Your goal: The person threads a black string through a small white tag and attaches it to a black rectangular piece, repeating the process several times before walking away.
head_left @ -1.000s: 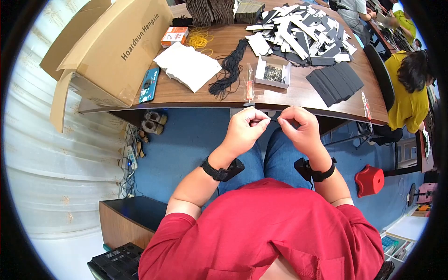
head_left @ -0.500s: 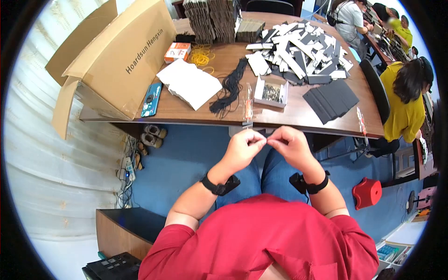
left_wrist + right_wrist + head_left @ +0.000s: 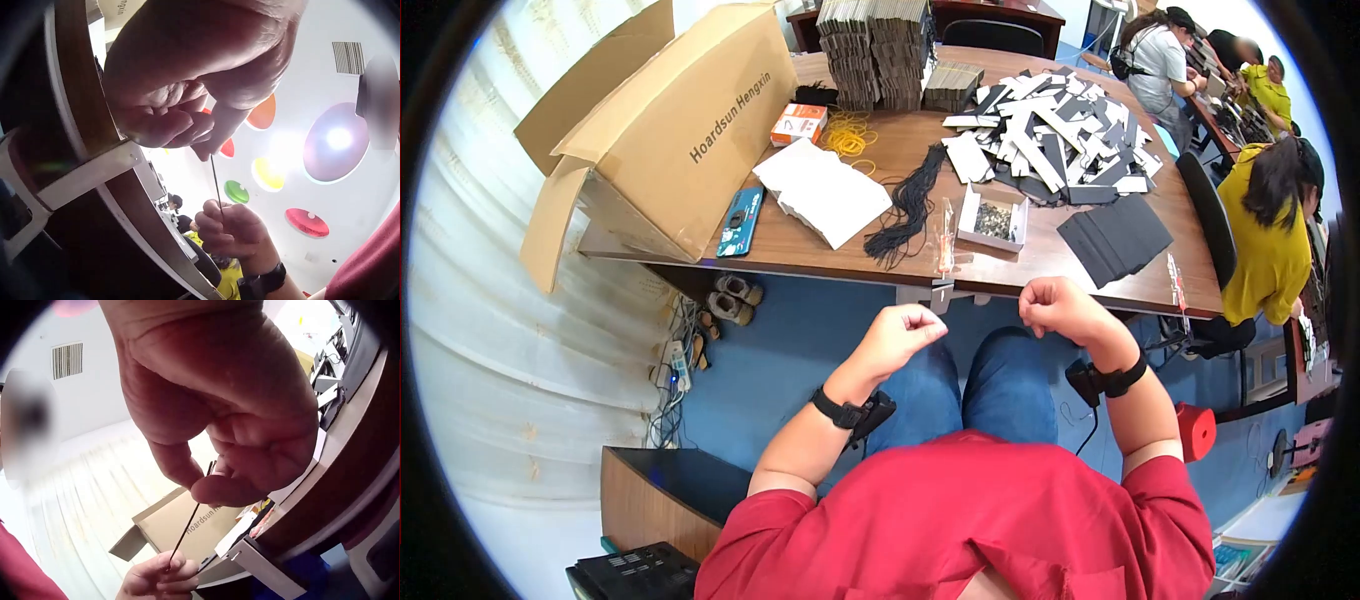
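A thin dark cord (image 3: 216, 181) runs taut between the two hands, seen in both wrist views. My left hand (image 3: 900, 340) pinches one end between thumb and fingertips. The other end is pinched by my right hand (image 3: 1062, 308), its fingers curled; a short tip of cord (image 3: 211, 466) sticks out past them in the right wrist view. Both hands are over the lap, in front of the table edge. Just beyond them a grey tag (image 3: 941, 296) hangs at the edge below a clear packet (image 3: 946, 243). On the table lies a bundle of black cords (image 3: 908, 212).
On the table (image 3: 800, 255) are a carton (image 3: 690, 130), white sheets (image 3: 825, 192), a small box of metal pieces (image 3: 993, 218), black cards (image 3: 1115, 240), a pile of black and white strips (image 3: 1050, 135) and yellow bands (image 3: 850, 135). Other people are at the right.
The hands, close together half a second ago, have moved apart, the left to the left and the right to the right. The head view has shifted, showing more of the table's far side.
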A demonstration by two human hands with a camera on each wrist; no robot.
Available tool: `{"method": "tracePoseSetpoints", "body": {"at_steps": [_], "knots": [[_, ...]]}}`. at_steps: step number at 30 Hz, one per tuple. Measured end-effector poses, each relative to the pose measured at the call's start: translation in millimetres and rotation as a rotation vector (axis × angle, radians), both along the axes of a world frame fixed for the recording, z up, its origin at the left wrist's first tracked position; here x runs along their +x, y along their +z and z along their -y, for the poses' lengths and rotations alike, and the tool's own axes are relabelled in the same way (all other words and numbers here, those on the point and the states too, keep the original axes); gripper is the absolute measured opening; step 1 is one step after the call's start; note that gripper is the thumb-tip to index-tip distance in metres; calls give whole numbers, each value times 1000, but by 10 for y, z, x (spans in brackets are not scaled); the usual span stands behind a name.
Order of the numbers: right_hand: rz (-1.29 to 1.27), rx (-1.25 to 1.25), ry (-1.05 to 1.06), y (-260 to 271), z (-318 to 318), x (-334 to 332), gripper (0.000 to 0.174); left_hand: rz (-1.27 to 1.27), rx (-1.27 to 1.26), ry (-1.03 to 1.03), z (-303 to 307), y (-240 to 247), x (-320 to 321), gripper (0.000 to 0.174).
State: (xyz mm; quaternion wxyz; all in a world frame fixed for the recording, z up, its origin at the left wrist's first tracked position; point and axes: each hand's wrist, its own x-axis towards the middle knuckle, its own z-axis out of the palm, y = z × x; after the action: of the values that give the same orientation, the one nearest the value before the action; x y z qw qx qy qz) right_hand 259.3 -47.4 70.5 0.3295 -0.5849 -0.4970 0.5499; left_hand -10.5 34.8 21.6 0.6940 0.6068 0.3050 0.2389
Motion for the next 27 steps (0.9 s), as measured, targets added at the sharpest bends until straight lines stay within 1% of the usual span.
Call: {"method": "tracePoseSetpoints", "body": {"at_steps": [1,4,5,6,8,10,11,14,15,18,21,24,25,27], "knots": [[48,-14,8,-2,-9,-21,6,15,-14,24,-6,-5,3,12],[536,218,132,-160,-23,-128,12,8,31,97,-37,-98,7,11],[667,290,105,-192,6,-209,16,-11,133,111,-43,-137,14,12],[722,423,64,-240,28,-314,24,-31,153,72,-43,-140,25,10],[451,658,-17,-302,30,-600,28,-76,189,-6,-41,-148,46,8],[14,391,-32,-429,24,-793,28,-42,46,-41,-26,-69,92,9],[34,337,0,-421,9,-829,20,-25,-26,-60,-23,-43,103,9],[106,253,-161,-485,-11,-942,15,8,-116,-10,-60,-83,100,10],[53,309,-235,-548,-2,-964,13,3,-113,14,-78,-114,84,11],[60,235,-264,-572,21,-930,14,-9,-87,52,-93,-180,28,9],[154,254,-169,-606,28,-917,14,-22,-34,37,-62,-169,37,8],[227,417,-164,-483,19,-937,16,-45,150,-3,-51,-219,81,6],[106,255,-170,-532,-7,-898,17,-72,170,-26,-46,-185,78,7],[199,385,-150,-608,-45,-851,16,-86,184,-38,-53,-193,86,7]]}}
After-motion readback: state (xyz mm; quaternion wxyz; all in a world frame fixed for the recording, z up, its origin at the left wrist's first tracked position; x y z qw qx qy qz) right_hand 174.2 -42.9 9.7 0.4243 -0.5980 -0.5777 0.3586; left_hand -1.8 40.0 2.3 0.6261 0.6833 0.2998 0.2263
